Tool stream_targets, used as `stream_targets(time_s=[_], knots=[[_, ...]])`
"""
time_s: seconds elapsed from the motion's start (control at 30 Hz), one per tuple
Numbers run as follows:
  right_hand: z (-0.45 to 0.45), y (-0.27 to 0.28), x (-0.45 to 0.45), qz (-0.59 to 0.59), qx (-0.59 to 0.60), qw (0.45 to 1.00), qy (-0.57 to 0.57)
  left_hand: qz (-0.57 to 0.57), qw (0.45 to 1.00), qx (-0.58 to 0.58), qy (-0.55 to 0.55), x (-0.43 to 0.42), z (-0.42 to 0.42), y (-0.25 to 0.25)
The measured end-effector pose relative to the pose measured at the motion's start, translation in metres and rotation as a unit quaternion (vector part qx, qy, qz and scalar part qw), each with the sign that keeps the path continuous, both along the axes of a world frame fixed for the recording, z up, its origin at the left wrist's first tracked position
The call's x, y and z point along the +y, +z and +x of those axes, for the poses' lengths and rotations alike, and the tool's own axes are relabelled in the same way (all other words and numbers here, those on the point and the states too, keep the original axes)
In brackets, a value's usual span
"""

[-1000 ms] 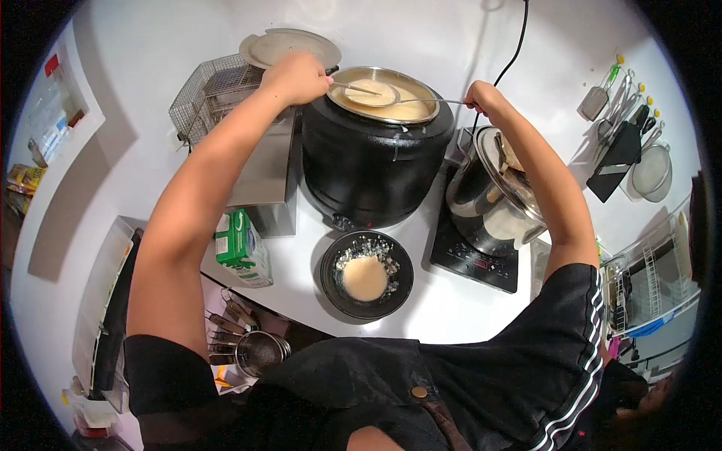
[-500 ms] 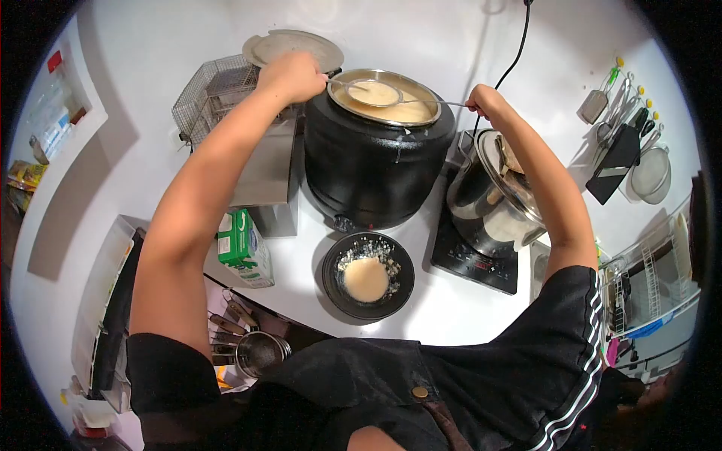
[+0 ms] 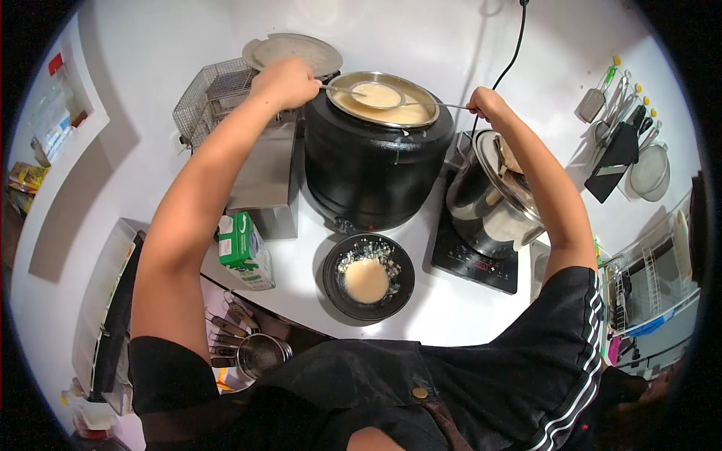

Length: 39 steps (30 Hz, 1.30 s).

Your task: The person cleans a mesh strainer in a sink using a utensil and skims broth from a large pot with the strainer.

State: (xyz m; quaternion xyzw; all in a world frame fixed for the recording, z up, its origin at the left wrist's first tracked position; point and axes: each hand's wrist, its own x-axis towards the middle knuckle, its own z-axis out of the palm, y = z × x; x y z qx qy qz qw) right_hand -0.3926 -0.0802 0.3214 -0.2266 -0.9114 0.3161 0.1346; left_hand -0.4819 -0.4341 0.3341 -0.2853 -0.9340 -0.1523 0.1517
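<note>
My left hand [image 3: 288, 84] is closed on the handle of a utensil whose end reaches into a round strainer [image 3: 377, 95]. My right hand [image 3: 487, 104] grips the strainer's thin handle from the other side. The strainer holds creamy liquid and sits at the surface of the same pale liquid in a black soup warmer [image 3: 376, 169] with a steel rim. In front of the warmer stands a black bowl [image 3: 368, 276] with pale liquid and whitish bits on its inner wall. The submerged end of the left utensil is hidden.
A steel pot [image 3: 492, 199] stands on a black induction cooker [image 3: 475, 264] at the right. Left are a green carton [image 3: 246, 252], a steel box [image 3: 263, 173], a wire basket [image 3: 214, 94] and a round lid [image 3: 293, 52]. Utensils hang on the right wall; a black cord runs down behind.
My left hand has shifted slightly left and down, drawing its utensil a little left over the strainer. My right hand has barely moved and keeps its grip.
</note>
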Motion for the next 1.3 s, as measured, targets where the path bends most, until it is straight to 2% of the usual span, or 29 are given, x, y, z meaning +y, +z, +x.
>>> stream_targets(time_s=[0.1,0.23,0.33,0.4,0.53,0.63,0.73,0.8,0.93,1.03,1.13,1.2,1.3], knots=[[0.002,0.001,0.000,0.032,-0.021,0.999,0.007,-0.010,0.999,-0.032,-0.023,0.001,0.001,-0.001],[0.000,0.004,0.005,0.048,-0.046,0.998,0.022,-0.009,1.000,-0.013,-0.025,-0.002,0.002,0.001],[0.004,0.001,0.003,-0.021,0.004,1.000,0.001,-0.009,0.999,0.025,0.042,-0.002,0.004,-0.001],[0.005,0.004,0.000,-0.007,-0.013,1.000,0.013,-0.009,0.999,-0.026,-0.017,-0.003,0.002,0.001],[0.006,0.003,-0.004,-0.035,0.009,0.999,0.003,-0.013,1.000,-0.015,0.004,-0.001,0.004,0.000],[0.005,0.007,-0.007,-0.004,-0.007,1.000,0.005,-0.020,0.999,-0.030,-0.037,0.001,0.004,0.003],[0.004,0.004,-0.007,0.013,0.002,1.000,-0.020,-0.015,1.000,-0.002,0.017,-0.001,0.003,0.000],[0.000,0.004,-0.001,0.001,-0.010,1.000,-0.017,-0.005,0.999,-0.031,-0.039,0.000,0.001,0.001],[-0.005,0.002,0.004,0.000,-0.009,1.000,-0.023,-0.017,1.000,0.007,0.002,0.004,0.003,0.004],[-0.003,-0.001,0.005,0.033,-0.014,0.999,-0.003,-0.029,0.998,-0.019,-0.043,0.009,0.003,0.002],[-0.006,0.002,0.002,0.027,-0.006,1.000,-0.008,-0.006,0.997,0.036,-0.072,0.012,0.005,0.006],[-0.001,0.001,0.000,-0.001,0.004,1.000,-0.004,-0.013,1.000,0.001,-0.022,0.014,0.009,0.007],[0.002,0.003,-0.005,-0.036,0.015,0.999,-0.013,-0.011,0.999,-0.034,-0.025,0.019,0.002,0.006]])
